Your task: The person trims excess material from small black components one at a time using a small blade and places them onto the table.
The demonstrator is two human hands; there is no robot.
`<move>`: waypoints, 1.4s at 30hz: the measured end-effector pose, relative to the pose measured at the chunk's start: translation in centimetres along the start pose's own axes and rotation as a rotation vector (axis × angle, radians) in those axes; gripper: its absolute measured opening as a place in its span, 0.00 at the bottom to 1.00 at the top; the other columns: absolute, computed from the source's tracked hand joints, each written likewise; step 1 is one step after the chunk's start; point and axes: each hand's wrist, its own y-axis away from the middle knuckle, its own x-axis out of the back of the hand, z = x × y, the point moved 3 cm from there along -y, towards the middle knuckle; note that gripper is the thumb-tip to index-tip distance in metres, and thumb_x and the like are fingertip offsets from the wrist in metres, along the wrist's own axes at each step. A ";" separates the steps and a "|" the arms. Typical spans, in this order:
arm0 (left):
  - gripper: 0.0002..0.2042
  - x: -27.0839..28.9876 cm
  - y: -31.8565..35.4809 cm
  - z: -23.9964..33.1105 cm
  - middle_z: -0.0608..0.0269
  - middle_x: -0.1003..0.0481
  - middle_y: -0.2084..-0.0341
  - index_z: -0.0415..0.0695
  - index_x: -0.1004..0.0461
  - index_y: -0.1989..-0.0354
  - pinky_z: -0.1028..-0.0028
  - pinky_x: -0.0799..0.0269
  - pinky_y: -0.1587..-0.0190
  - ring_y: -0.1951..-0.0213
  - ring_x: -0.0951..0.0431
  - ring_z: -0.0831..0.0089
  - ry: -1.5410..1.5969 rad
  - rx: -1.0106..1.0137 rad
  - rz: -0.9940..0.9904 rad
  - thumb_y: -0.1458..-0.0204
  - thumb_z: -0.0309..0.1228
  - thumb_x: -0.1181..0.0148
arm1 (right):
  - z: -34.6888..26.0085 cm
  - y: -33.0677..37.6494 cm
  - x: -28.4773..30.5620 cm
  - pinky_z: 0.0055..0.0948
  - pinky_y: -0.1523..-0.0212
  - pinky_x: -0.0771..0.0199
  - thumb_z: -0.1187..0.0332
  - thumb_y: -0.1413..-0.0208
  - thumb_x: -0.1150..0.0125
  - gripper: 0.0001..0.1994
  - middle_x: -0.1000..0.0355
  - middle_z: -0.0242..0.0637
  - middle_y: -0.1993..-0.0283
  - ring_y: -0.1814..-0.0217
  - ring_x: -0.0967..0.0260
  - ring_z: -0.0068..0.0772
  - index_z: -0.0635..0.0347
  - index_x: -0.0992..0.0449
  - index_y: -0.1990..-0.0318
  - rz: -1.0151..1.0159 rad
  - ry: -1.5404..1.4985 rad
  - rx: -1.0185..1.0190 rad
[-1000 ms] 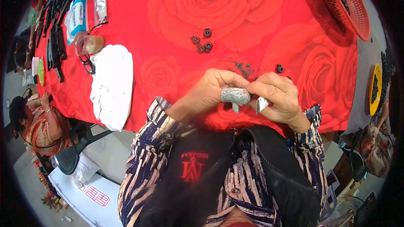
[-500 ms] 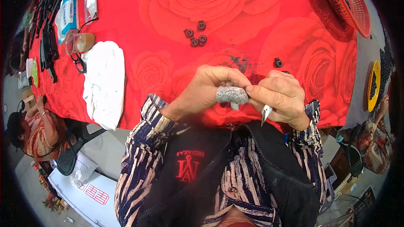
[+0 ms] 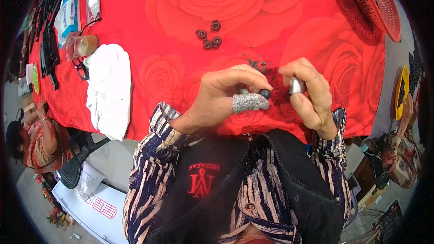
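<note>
My left hand (image 3: pixel 214 91) pinches a small round black part (image 3: pixel 265 93) between its index finger and thumb. A grey speckled sleeve (image 3: pixel 248 103) wraps that thumb. Off to the right, my right hand (image 3: pixel 313 91) has curled fingers around a short silver metal tool (image 3: pixel 296 85); the blade seen earlier is turned out of sight. A gap separates the two hands. Beyond them, several small black ring-shaped parts (image 3: pixel 216 41) lie grouped on the red cloth. Dark crumbs (image 3: pixel 256 63) are scattered on the cloth just past my fingers.
A white cloth (image 3: pixel 109 92), a plastic cup (image 3: pixel 83 46), a wipes pack (image 3: pixel 68 16) and black strips (image 3: pixel 49 56) lie to the left. A red basket (image 3: pixel 377 4) tilts at the far right, above a yellow tray (image 3: pixel 401 92). Other people sit at both sides.
My hands were together and have moved apart. The right hand shifted away with its tool, whose pointed blade no longer shows. The black part between my left fingers is now visible.
</note>
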 end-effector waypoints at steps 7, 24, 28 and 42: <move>0.12 0.3 0.2 -0.4 0.63 0.27 0.63 0.37 0.24 0.61 0.81 0.33 0.65 0.63 0.29 0.79 -0.033 0.017 0.035 0.56 0.20 0.35 | 0.0 -0.2 -1.0 0.31 0.75 0.34 0.79 0.60 0.40 0.16 0.33 0.42 0.72 0.76 0.34 0.39 0.68 0.29 0.59 -0.008 0.158 -0.053; 0.12 0.1 0.2 -0.2 0.64 0.27 0.66 0.38 0.25 0.60 0.81 0.34 0.64 0.64 0.29 0.80 -0.046 0.006 0.066 0.56 0.21 0.35 | -0.1 -0.2 -1.1 0.30 0.76 0.34 0.80 0.60 0.39 0.16 0.33 0.41 0.73 0.76 0.34 0.37 0.67 0.28 0.59 -0.025 0.176 -0.077; 0.12 -0.1 0.2 -0.3 0.65 0.27 0.67 0.37 0.25 0.60 0.81 0.34 0.64 0.66 0.30 0.81 -0.030 0.020 0.084 0.55 0.21 0.35 | 0.1 -0.1 -1.2 0.31 0.76 0.35 0.80 0.60 0.39 0.16 0.33 0.41 0.73 0.77 0.35 0.37 0.67 0.28 0.59 -0.013 0.177 -0.076; 0.11 -0.2 0.4 -0.6 0.67 0.30 0.68 0.37 0.28 0.60 0.81 0.35 0.65 0.66 0.33 0.82 -0.009 0.047 0.077 0.52 0.21 0.38 | 0.3 0.0 -1.2 0.31 0.78 0.34 0.80 0.59 0.39 0.16 0.33 0.41 0.74 0.77 0.33 0.38 0.66 0.28 0.59 -0.022 0.184 -0.109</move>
